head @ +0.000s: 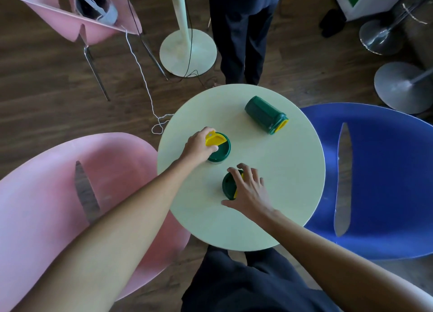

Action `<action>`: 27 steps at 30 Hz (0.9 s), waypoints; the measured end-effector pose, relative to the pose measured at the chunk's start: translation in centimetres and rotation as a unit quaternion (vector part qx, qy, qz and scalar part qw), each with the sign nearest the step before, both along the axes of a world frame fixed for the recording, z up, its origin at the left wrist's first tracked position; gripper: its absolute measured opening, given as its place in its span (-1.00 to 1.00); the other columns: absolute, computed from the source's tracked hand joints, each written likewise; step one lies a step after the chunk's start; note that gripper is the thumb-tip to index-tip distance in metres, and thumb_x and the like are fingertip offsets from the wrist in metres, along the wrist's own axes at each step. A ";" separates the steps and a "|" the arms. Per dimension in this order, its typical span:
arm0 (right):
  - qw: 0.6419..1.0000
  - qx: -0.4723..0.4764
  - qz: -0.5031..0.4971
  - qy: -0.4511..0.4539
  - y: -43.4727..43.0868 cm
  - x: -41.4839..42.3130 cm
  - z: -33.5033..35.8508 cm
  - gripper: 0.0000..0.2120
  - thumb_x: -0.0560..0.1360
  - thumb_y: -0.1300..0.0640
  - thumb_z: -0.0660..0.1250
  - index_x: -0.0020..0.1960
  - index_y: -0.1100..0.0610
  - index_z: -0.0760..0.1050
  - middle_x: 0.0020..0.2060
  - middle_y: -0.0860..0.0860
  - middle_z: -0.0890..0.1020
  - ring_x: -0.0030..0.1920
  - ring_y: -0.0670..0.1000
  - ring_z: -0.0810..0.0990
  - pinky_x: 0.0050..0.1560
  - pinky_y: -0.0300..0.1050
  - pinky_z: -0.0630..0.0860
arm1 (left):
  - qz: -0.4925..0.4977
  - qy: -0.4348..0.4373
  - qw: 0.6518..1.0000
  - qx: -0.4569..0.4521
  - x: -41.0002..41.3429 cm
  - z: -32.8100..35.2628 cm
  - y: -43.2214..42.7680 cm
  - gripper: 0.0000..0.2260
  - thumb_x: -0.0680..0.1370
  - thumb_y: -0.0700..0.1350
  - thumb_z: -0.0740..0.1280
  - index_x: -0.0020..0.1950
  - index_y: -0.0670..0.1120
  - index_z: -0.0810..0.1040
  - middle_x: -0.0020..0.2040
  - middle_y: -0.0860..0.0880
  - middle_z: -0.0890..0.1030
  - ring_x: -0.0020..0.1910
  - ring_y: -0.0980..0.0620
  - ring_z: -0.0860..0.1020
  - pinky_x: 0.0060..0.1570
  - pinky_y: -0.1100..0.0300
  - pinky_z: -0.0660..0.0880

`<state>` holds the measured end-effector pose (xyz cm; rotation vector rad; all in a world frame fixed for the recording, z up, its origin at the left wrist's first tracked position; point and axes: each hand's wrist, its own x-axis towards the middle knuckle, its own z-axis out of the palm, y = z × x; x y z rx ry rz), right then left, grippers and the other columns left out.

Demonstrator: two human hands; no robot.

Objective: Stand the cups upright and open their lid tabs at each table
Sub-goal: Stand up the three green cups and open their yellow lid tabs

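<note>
Three dark green cups with yellow lid tabs are on a round pale table. The left cup stands upright, its yellow tab lifted; my left hand grips its rim and tab. The near cup stands upright too, and my right hand is spread over it, fingers touching its lid and yellow tab. I cannot tell whether this tab is lifted. The far cup lies on its side at the back right, lid pointing right, with its yellow tab flat against the lid.
A pink chair stands left of the table and a blue chair right. A person's dark trouser legs stand just behind the table. Another table's white pedestal, a second pink chair, cables and metal bases sit on the wooden floor.
</note>
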<state>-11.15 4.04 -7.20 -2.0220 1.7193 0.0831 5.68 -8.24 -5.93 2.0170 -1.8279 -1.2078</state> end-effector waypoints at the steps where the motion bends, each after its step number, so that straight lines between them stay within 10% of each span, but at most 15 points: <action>1: 1.000 0.010 -0.004 -0.007 0.1 0.2 0.0 -0.10 0.23 -0.28 0.48 0.46 -0.06 0.22 0.42 0.03 0.27 0.36 0.16 0.28 0.25 0.08 0.38 | -0.001 0.001 1.000 0.001 0.0 0.0 0.0 -0.55 0.48 -0.12 0.43 0.35 -0.03 0.45 0.27 -0.10 0.56 0.22 -0.19 0.50 0.19 0.00 0.48; 8: 0.946 0.151 -0.200 -0.203 0.1 -1.0 0.3 -0.40 0.51 -0.09 0.34 0.48 -0.03 0.23 0.40 0.06 0.30 0.40 0.13 0.29 0.39 0.04 0.33 | -0.006 0.006 1.000 0.003 0.2 0.1 -0.2 -0.55 0.47 -0.10 0.44 0.34 -0.01 0.46 0.26 -0.07 0.57 0.20 -0.17 0.51 0.16 0.02 0.49; 16: 0.880 0.267 -0.318 -0.231 -1.8 -1.6 1.4 -0.50 0.44 0.00 0.39 0.35 -0.03 0.36 0.13 0.08 0.51 -0.24 0.14 0.71 -0.24 -0.03 0.69 | -0.001 0.002 1.000 0.017 0.6 0.3 -0.8 -0.55 0.40 -0.07 0.50 0.27 0.05 0.53 0.13 -0.09 0.62 0.11 -0.13 0.54 0.06 0.12 0.48; 27: 0.713 0.234 -0.553 -0.362 -2.4 0.5 1.4 -0.63 0.38 0.08 0.45 0.14 -0.01 0.42 0.12 0.18 0.52 -0.03 0.29 0.68 -0.36 -0.05 0.67 | -0.013 0.011 1.000 0.007 0.1 0.5 -1.8 -0.55 0.37 -0.06 0.52 0.25 0.06 0.57 0.19 -0.06 0.62 0.19 -0.09 0.54 0.04 0.23 0.39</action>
